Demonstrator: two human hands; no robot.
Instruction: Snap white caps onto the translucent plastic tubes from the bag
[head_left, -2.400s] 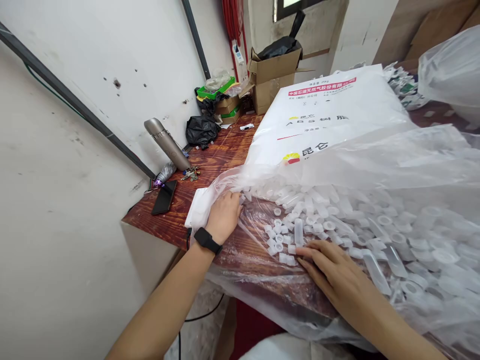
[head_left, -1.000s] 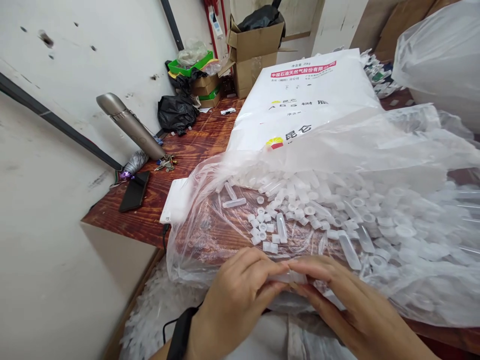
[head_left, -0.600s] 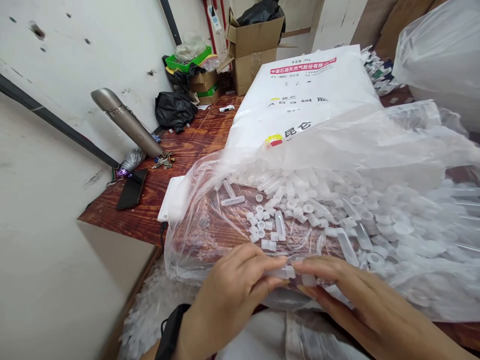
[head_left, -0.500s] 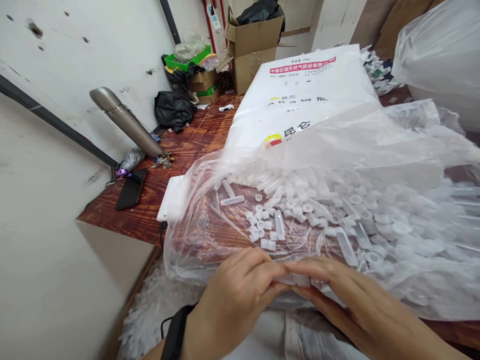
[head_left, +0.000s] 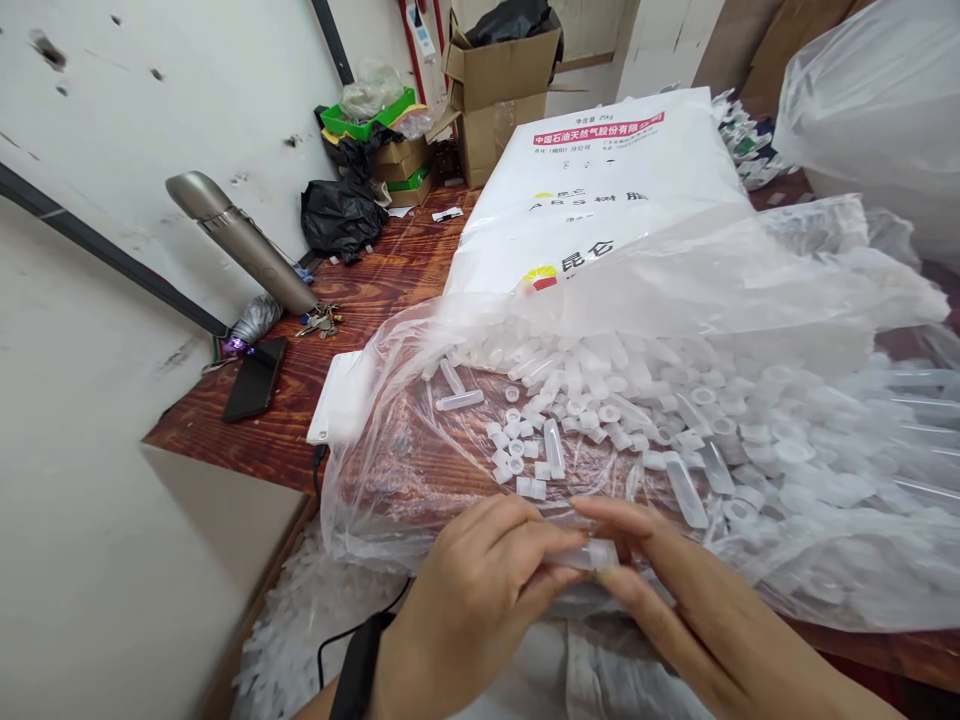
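Note:
My left hand (head_left: 480, 580) is closed around a small translucent plastic tube (head_left: 574, 558), held just over the near edge of a clear plastic bag (head_left: 367, 530). At the tube's right end sits a short whitish cap (head_left: 602, 555). My right hand (head_left: 690, 590) has its thumb against this cap and its other fingers curled behind, with the index finger raised above. Part of the tube is hidden by my left fingers. Beyond my hands, loose caps (head_left: 515, 465) and similar tubes (head_left: 554, 449) lie on the open bag, heaped thickly to the right.
A large white printed sack (head_left: 600, 170) lies behind the heap. To the left are a metal flask (head_left: 247, 245), keys (head_left: 321, 320), a phone (head_left: 256, 378) and a white device (head_left: 334, 395) with a cable. More translucent pieces (head_left: 300, 610) fill a bag below the table edge.
My right index finger has lifted off the tube's end, so the cap shows more plainly. My left hand keeps its hold. The whole view has shifted slightly.

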